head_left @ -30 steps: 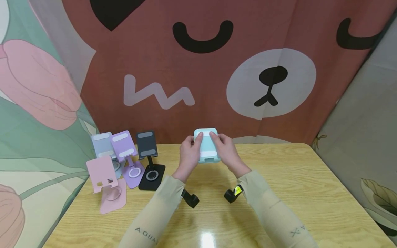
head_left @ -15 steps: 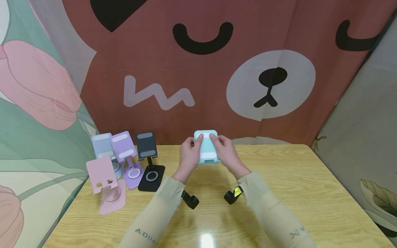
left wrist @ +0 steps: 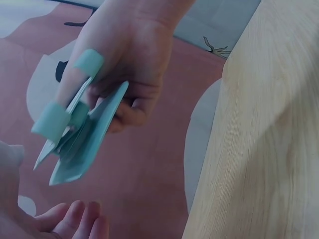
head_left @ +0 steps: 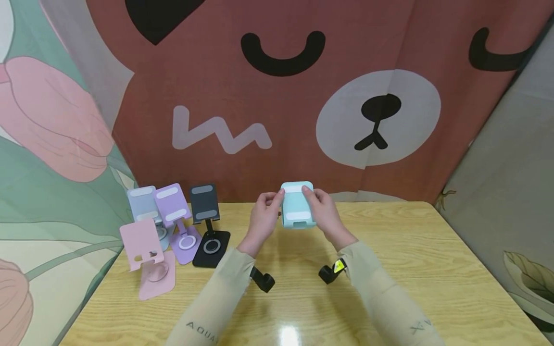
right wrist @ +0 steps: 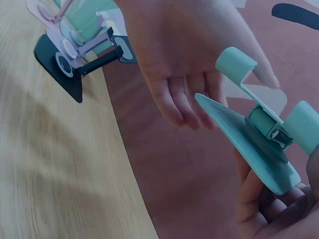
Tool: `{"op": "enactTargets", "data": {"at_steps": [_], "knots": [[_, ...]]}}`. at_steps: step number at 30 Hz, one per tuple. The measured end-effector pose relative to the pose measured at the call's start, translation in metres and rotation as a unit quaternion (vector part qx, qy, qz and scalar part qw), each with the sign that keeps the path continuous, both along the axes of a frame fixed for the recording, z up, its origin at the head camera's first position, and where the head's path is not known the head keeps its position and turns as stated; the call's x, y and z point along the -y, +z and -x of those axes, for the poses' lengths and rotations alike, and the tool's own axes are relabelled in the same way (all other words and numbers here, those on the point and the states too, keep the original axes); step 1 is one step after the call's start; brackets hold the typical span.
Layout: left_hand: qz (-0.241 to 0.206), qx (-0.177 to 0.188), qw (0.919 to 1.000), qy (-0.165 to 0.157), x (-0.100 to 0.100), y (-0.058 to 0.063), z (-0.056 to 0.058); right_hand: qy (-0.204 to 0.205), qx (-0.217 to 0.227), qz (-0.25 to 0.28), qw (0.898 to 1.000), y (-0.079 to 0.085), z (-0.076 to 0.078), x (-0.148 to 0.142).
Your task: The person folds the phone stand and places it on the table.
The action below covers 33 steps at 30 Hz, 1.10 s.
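Note:
A mint-green folding phone stand (head_left: 296, 202) is held up above the table, folded so its plate and base lie close together. My right hand (head_left: 326, 214) grips its right side, thumb on the plate and fingers behind the base (right wrist: 244, 142), as the right wrist view shows. At the left edge is my left hand (head_left: 264, 216). Both wrist views show a gap between the left fingers (right wrist: 174, 99) and the stand, with those fingers loosely bent and holding nothing. The hinge between plate and base shows in the right wrist view.
On the left of the wooden table (head_left: 389, 269) stand several unfolded phone stands: black (head_left: 212, 247), purple (head_left: 173, 202), pale blue (head_left: 142, 199) and pink (head_left: 140, 240). A brown bear-print cloth (head_left: 294, 120) hangs behind the table.
My right hand has shifted a little to the right with the mint-green phone stand. The left hand has let go of its left side, staying about where it was.

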<state>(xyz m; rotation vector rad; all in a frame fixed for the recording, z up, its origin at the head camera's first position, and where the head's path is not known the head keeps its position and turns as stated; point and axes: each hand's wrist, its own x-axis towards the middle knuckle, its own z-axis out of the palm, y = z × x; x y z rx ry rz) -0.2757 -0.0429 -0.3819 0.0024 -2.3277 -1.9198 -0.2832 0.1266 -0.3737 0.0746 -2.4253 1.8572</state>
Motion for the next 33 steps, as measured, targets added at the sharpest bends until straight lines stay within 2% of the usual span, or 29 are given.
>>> {"op": "enactTargets", "data": {"at_steps": [9,18,23,33], "knots": [[0.024,-0.034,0.9989,0.021,0.014,0.002,0.0,-0.027,0.015,0.005,1.0,-0.002,0.002,-0.02],[0.033,-0.087,0.9941,0.056,0.049,0.009,0.0,-0.047,0.032,-0.003,0.998,-0.007,0.006,-0.045],[0.032,-0.12,0.9876,0.096,0.068,0.017,0.0,-0.063,0.032,-0.014,0.997,-0.01,0.008,-0.063],[0.009,-0.157,0.9712,0.179,0.1,0.024,0.0,-0.094,0.065,-0.018,0.993,-0.015,0.009,-0.094]]}}
